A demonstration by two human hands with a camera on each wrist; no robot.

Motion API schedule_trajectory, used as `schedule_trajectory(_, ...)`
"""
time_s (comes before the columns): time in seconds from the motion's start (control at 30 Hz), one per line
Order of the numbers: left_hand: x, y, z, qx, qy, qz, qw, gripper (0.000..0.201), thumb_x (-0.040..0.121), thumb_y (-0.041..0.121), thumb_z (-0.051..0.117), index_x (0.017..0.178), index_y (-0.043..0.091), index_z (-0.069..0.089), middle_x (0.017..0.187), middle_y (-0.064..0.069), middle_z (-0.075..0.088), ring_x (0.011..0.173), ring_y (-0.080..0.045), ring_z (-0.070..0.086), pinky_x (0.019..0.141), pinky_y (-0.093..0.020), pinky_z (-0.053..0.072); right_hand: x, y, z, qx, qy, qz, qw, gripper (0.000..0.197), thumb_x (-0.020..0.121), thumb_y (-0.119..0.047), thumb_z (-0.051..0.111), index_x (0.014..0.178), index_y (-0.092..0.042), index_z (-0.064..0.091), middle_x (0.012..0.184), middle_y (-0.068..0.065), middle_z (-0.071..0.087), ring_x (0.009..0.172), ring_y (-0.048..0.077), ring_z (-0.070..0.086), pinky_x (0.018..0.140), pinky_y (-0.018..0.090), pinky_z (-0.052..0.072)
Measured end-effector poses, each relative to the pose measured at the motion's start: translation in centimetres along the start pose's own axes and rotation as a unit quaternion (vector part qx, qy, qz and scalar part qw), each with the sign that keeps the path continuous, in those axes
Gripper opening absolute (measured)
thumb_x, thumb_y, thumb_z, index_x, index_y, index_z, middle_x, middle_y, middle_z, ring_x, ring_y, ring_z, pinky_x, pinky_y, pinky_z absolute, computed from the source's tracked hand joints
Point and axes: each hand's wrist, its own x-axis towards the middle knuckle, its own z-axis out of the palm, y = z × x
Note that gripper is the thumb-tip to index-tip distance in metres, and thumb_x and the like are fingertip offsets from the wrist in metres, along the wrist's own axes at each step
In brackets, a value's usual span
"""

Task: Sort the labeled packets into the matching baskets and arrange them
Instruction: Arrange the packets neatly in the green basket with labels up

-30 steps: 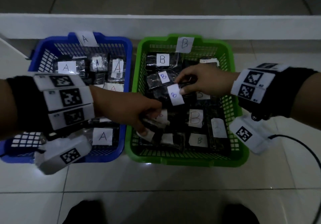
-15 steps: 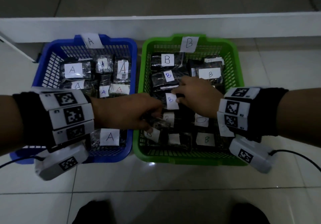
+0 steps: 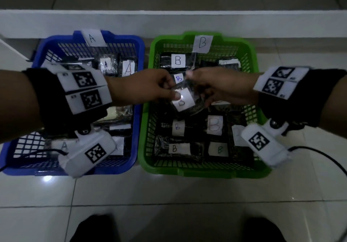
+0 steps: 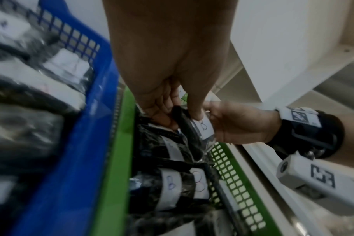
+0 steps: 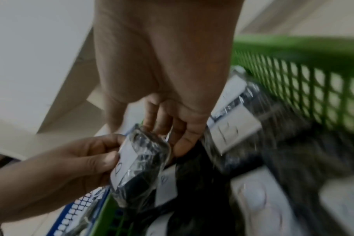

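Over the green basket (image 3: 251, 57), left hand (image 3: 142, 87) and right hand (image 3: 221, 87) pinch one B packet (image 3: 185, 101)

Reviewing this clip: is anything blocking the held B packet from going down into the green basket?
Nothing visible does. Both the left hand and right hand hold the B packet directly over the open-topped green basket; only other B packets lie below.

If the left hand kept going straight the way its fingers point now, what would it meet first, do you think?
The left hand points across the green basket and already pinches the B-labelled packet. Just past the packet is the right hand, gripping its other side, so probably those fingers, though depth is unclear.
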Motion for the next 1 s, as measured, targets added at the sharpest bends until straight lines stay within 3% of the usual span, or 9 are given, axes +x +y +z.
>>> schedule_trajectory(0.1, 1.4, 0.3, 0.9, -0.024, 0.015, 0.000, 1.000, 0.027, 0.086, 0.030, 0.065, 0.106, 0.014, 0.060, 0.096, 0.000, 0.066, 0.080, -0.006, 0.060, 0.067, -0.010, 0.047, -0.1, -0.2, -1.5, -0.053, -0.006, -0.005, 0.999, 0.027, 0.085, -0.011, 0.064, 0.112, -0.011, 0.058, 0.098, 0.011, 0.066, 0.074, 0.016, 0.064, 0.065, 0.031, 0.055)
schedule_trajectory(0.17, 2.1, -0.2, 1.1, 0.137, 0.066, 0.057, 0.987, 0.028, 0.090, 0.031, 0.059, 0.112, 0.014, 0.059, 0.111, -0.005, 0.060, 0.100, -0.014, 0.056, 0.083, -0.017, 0.045, -0.1, 0.2, -2.5, -0.065, -0.002, 0.030, 0.997, 0.028, 0.083, -0.004, 0.065, 0.109, -0.006, 0.056, 0.093, 0.012, 0.063, 0.069, 0.017, 0.060, 0.063, 0.030, 0.055)
schedule_trajectory(0.23, 2.8, -1.1, 1.0, 0.332, 0.092, 0.135, 0.929, 0.035, 0.088, 0.028, 0.060, 0.119, 0.012, 0.057, 0.121, -0.011, 0.052, 0.114, -0.026, 0.047, 0.095, -0.034, 0.039, -0.5, 0.8, -3.4, -0.057, -0.020, 0.072, 0.996, 0.024, 0.083, 0.000, 0.063, 0.103, -0.006, 0.052, 0.091, 0.015, 0.061, 0.076, 0.022, 0.060, 0.075, 0.038, 0.056)
schedule_trajectory(0.3, 3.4, -1.8, 0.8, 0.459, 0.067, 0.167, 0.870, 0.045, 0.087, 0.033, 0.060, 0.125, 0.010, 0.052, 0.124, -0.014, 0.051, 0.115, -0.030, 0.046, 0.096, -0.040, 0.038, -0.9, 1.6, -4.4, -0.066, -0.042, 0.105, 0.991, 0.023, 0.083, 0.003, 0.063, 0.100, -0.007, 0.052, 0.086, 0.013, 0.063, 0.081, 0.023, 0.062, 0.080, 0.041, 0.057)
schedule_trajectory(0.37, 3.9, -2.0, 0.7, 0.499, 0.047, 0.151, 0.852, 0.055, 0.088, 0.042, 0.057, 0.131, 0.011, 0.045, 0.127, -0.013, 0.048, 0.117, -0.030, 0.045, 0.098, -0.042, 0.037, -1.4, 2.2, -4.9, -0.099, -0.047, 0.130, 0.985, 0.026, 0.081, 0.003, 0.065, 0.104, -0.005, 0.053, 0.079, 0.009, 0.064, 0.083, 0.025, 0.062, 0.077, 0.039, 0.059)
schedule_trajectory(0.47, 4.6, -1.8, 0.7, 0.472, 0.046, 0.122, 0.872, 0.062, 0.085, 0.046, 0.060, 0.133, 0.011, 0.042, 0.125, -0.013, 0.047, 0.113, -0.030, 0.047, 0.094, -0.042, 0.038, -1.5, 2.6, -4.8, -0.148, -0.026, 0.131, 0.980, 0.036, 0.078, -0.002, 0.071, 0.109, -0.005, 0.054, 0.080, 0.012, 0.066, 0.082, 0.029, 0.064, 0.072, 0.038, 0.060)
schedule_trajectory(0.63, 5.4, -1.2, 0.7, 0.414, 0.047, 0.096, 0.904, 0.064, 0.076, 0.040, 0.072, 0.127, 0.012, 0.045, 0.121, -0.015, 0.052, 0.110, -0.030, 0.049, 0.091, -0.040, 0.040, -1.7, 2.2, -4.4, -0.237, -0.012, 0.143, 0.961, 0.030, 0.075, -0.011, 0.076, 0.098, -0.007, 0.059, 0.074, 0.008, 0.068, 0.063, 0.017, 0.065, 0.052, 0.026, 0.054)
schedule_trajectory(0.8, 5.9, 0.1, -0.4, 0.257, 0.021, 0.039, 0.965, 0.069, 0.071, 0.027, 0.080, 0.128, 0.014, 0.042, 0.125, -0.007, 0.056, 0.110, -0.021, 0.053, 0.088, -0.029, 0.043, -2.1, 2.9, -3.8, -0.204, -0.002, 0.165, 0.965, 0.013, 0.078, 0.000, 0.070, 0.088, -0.002, 0.062, 0.079, 0.010, 0.068, 0.070, 0.021, 0.069, 0.072, 0.027, 0.059)
schedule_trajectory(1.0, 5.1, 2.0, -3.6, 0.153, 0.026, 0.027, 0.988, 0.065, 0.075, 0.020, 0.077, 0.129, 0.020, 0.041, 0.119, 0.005, 0.052, 0.104, -0.014, 0.055, 0.079, -0.023, 0.046, -2.2, 3.3, -3.2, -0.180, 0.044, 0.160, 0.970, 0.013, 0.084, 0.003, 0.062, 0.096, 0.007, 0.062, 0.088, 0.015, 0.066, 0.074, 0.021, 0.065, 0.066, 0.026, 0.058)
